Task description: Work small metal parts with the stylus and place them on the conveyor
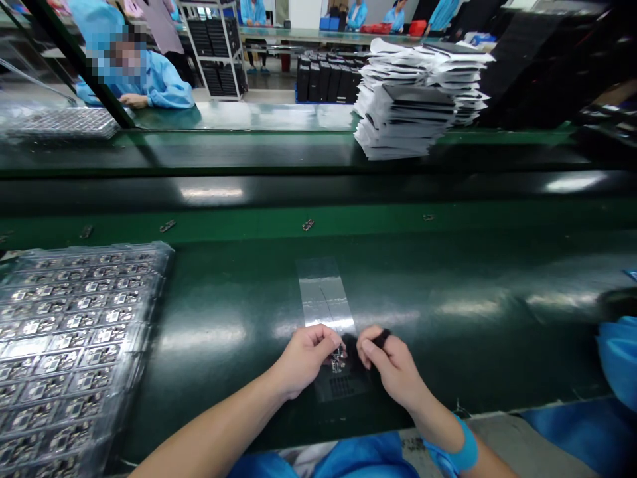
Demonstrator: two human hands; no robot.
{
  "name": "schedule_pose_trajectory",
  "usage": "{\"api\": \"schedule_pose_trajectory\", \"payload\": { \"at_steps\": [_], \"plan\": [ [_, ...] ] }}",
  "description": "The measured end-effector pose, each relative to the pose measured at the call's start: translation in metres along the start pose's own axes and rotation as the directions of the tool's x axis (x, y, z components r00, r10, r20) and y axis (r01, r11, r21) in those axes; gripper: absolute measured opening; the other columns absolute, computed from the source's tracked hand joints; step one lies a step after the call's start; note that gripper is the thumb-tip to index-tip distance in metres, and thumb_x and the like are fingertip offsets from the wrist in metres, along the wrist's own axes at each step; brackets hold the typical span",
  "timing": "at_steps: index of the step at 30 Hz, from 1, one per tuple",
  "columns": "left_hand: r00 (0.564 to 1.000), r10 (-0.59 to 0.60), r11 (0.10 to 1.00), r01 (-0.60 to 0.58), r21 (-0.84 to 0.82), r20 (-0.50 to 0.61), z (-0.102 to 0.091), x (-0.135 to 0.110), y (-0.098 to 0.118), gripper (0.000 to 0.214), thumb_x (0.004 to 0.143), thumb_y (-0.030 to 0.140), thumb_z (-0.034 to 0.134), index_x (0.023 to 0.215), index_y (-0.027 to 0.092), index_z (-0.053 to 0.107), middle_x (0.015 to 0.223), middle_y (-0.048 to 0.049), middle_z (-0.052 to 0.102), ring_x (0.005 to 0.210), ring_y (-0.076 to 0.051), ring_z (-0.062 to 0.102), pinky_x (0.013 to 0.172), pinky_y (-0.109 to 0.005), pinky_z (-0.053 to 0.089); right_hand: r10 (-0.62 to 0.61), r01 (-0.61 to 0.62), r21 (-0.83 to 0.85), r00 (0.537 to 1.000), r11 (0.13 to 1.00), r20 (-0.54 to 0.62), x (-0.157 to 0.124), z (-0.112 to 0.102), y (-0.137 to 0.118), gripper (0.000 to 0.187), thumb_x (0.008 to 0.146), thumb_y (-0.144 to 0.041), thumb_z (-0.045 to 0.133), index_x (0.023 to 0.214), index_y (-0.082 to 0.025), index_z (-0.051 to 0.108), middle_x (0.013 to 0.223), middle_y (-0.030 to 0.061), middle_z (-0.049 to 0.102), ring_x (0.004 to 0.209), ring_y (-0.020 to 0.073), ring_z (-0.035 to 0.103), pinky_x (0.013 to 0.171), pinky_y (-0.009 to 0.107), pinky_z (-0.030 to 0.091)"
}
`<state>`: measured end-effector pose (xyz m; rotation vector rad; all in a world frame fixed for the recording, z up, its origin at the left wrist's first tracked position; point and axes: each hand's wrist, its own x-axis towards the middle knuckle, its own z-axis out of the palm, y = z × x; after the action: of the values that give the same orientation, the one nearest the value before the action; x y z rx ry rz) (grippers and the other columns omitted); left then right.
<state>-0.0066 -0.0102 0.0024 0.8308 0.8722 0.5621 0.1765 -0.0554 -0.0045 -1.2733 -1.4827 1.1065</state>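
Note:
My left hand (306, 358) pinches a small metal circuit part (338, 362) just above the near edge of the green workbench (239, 318). My right hand (385, 362) is closed beside it, thumb and finger pinched on a small dark piece (382, 338) next to the part. Under both hands lies a dark pad (343, 388) with a grid of dots. A strip of clear tape (323, 295) runs away from the hands on the bench.
Stacked clear trays of small circuit parts (70, 345) fill the left. Loose parts (308, 224) lie on the green conveyor strip. A pile of white and black packets (413, 99) stands at the back. A person in blue (159, 83) sits across at far left.

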Motion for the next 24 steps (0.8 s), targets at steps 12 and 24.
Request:
{"api": "schedule_pose_trajectory", "payload": {
  "at_steps": [12, 24],
  "plan": [
    [0.973, -0.060, 0.977, 0.102, -0.187, 0.221, 0.002, -0.006, -0.002, 0.036, 0.073, 0.043, 0.076, 0.072, 0.011, 0.060, 0.059, -0.0027, 0.063, 0.051, -0.011, 0.061, 0.053, -0.023, 0.051, 0.294, -0.457, 0.442, 0.873, 0.772, 0.388, 0.004, 0.016, 0.004, 0.048, 0.069, -0.058, 0.076, 0.069, -0.018, 0.050, 0.053, -0.0042, 0.054, 0.041, 0.0061, 0.039, 0.039, 0.018, 0.026],
    [0.977, -0.083, 0.976, 0.120, -0.182, 0.197, 0.010, -0.012, 0.005, 0.035, 0.075, 0.044, 0.073, 0.076, 0.010, 0.065, 0.062, -0.0056, 0.066, 0.054, -0.013, 0.063, 0.047, -0.021, 0.053, 0.168, -0.276, 0.552, 0.956, 0.787, 0.239, 0.002, 0.018, 0.004, 0.052, 0.074, -0.068, 0.065, 0.067, -0.019, 0.050, 0.047, -0.0069, 0.044, 0.040, 0.0090, 0.041, 0.041, 0.020, 0.028]
  ]
}}
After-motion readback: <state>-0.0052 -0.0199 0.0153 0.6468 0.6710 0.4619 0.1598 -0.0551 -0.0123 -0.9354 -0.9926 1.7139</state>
